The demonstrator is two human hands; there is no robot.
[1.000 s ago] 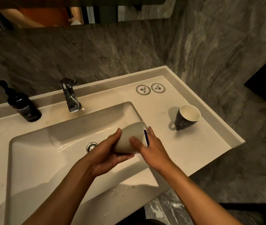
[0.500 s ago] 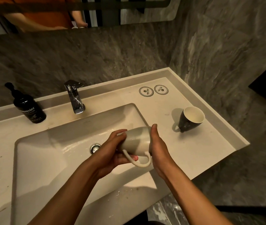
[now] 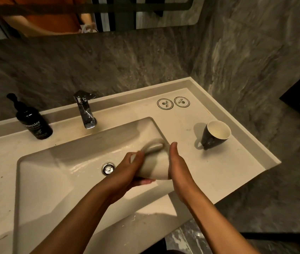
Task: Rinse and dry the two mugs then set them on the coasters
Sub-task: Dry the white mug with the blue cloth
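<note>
A cream mug (image 3: 155, 165) lies on its side between my hands over the right end of the sink basin (image 3: 57, 173), its handle blurred and pointing up and away. My left hand (image 3: 127, 171) wraps the mug's left side, fingers curled under it. My right hand (image 3: 177, 162) presses flat against the mug's right end, fingers straight. A dark mug with a white inside (image 3: 214, 135) stands on the counter to the right. Two round white coasters (image 3: 165, 104) (image 3: 181, 102) lie side by side at the counter's back right.
A chrome faucet (image 3: 86, 110) stands behind the basin; no water stream shows. A black pump bottle (image 3: 33, 123) is at the back left. The drain (image 3: 108, 168) is left of my hands. The counter's right edge (image 3: 266, 149) drops off to a grey marble floor.
The cream mug has been rotated between my hands: its handle went from hanging below to pointing up and away. My hands stay over the basin's right end.
</note>
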